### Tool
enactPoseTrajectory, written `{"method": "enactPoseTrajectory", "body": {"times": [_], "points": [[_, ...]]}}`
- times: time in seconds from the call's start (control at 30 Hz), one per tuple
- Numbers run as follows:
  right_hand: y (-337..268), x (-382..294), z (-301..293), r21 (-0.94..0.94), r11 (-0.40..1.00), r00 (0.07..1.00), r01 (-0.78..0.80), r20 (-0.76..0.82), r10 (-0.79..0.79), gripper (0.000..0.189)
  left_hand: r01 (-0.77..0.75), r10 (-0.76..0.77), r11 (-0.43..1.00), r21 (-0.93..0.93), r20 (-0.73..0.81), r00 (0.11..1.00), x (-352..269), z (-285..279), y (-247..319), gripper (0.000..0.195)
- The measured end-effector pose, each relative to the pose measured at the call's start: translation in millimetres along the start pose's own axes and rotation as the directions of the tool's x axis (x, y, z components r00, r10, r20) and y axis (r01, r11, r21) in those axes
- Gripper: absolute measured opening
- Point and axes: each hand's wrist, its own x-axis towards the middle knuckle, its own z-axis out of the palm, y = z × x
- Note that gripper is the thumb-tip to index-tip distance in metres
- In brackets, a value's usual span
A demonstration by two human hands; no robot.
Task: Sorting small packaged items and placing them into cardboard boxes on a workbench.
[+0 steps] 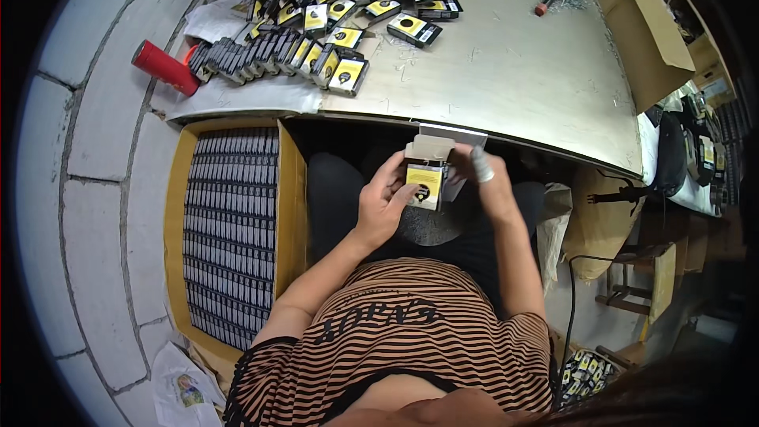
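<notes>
My left hand [382, 201] is closed around a small yellow, black and white cardboard box [423, 185], its thumb on the printed face. The box's end flap [430, 148] stands up, away from me. My right hand [489, 175], slightly blurred, is at the right side of the box, with a whitish wrap on one finger. Its fingertips are partly hidden, so whether they grip anything cannot be told. Beyond and below the hands, a grey-white panel [456, 130] shows at the table's edge.
A large carton [293, 207] packed with rows of small boxes stands at my left. On the table [504, 83] lie a pile of similar boxes [341, 9], a red cylinder [166, 68], a red-tipped tool [548, 2] and scattered wire pieces. An open carton [646, 41] is at right.
</notes>
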Motion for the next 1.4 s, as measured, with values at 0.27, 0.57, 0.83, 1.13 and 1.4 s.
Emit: {"method": "enactPoseTrajectory", "body": {"times": [0.27, 0.57, 0.83, 1.13, 1.4], "points": [[-17, 13, 33, 0.136, 0.989, 0.993, 0.051, -0.113, -0.036, 0.06, -0.632, 0.503, 0.531, 0.564, 0.39, 0.771, -11, 20, -9, 0.058], [-2, -10, 33, 0.444, 0.892, 0.996, -0.086, 0.019, 0.087, 0.061, -0.586, 0.51, 0.612, 0.532, 0.302, 0.806, 2, 7, -18, 0.067], [11, -15, 44, 0.251, 0.962, 0.994, -0.105, 0.012, 0.106, 0.033, -0.485, 0.376, 0.715, 0.504, 0.308, 0.874, -3, -12, -33, 0.068], [15, -21, 53, 0.045, 0.993, 0.988, -0.108, -0.106, 0.113, 0.012, -0.006, -0.038, 0.964, 0.266, 0.164, 0.986, -9, -30, -38, 0.085], [33, -4, 14, -0.02, 0.976, 0.976, -0.217, -0.02, 0.217, 0.017, 0.021, -0.059, 0.972, 0.232, 0.159, 0.986, -5, -17, -40, 0.085]]}}
